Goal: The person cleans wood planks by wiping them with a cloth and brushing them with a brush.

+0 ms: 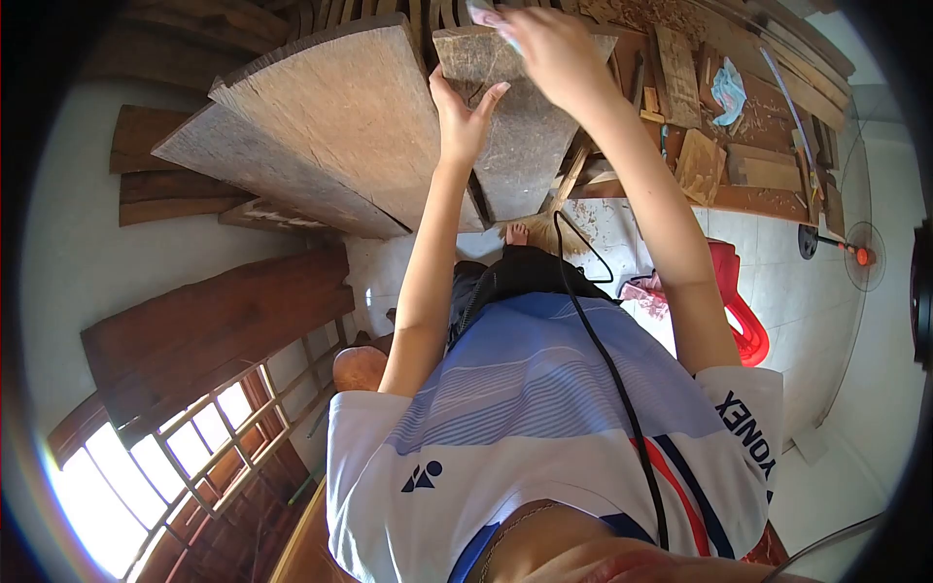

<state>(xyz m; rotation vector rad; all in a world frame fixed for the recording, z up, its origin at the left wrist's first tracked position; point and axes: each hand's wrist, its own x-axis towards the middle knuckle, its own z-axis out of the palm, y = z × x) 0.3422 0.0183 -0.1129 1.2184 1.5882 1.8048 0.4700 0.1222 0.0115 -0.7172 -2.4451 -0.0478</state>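
Observation:
My left hand (pixel 461 126) is at the left edge of an upright grey-brown wooden board (pixel 530 146). Its thumb lies across the board's face, and the other fingers are partly hidden behind the edge. Above the board's top end is my right hand (pixel 559 60), its fingers closed on a small pinkish-white cloth (pixel 486 14), which is partly cut off by the frame's upper edge. Just left of my left hand stands a wide, pale wooden slab (pixel 335 117) with a rough rim.
A workbench (pixel 739 197) at the right carries wood offcuts, shavings and a light-blue crumpled cloth (pixel 728 92). A black cable (pixel 607 360) runs down over my shirt. Further right are a red plastic chair (pixel 748 330) and a fan (pixel 863 256). More planks (pixel 165 136) lean at the left.

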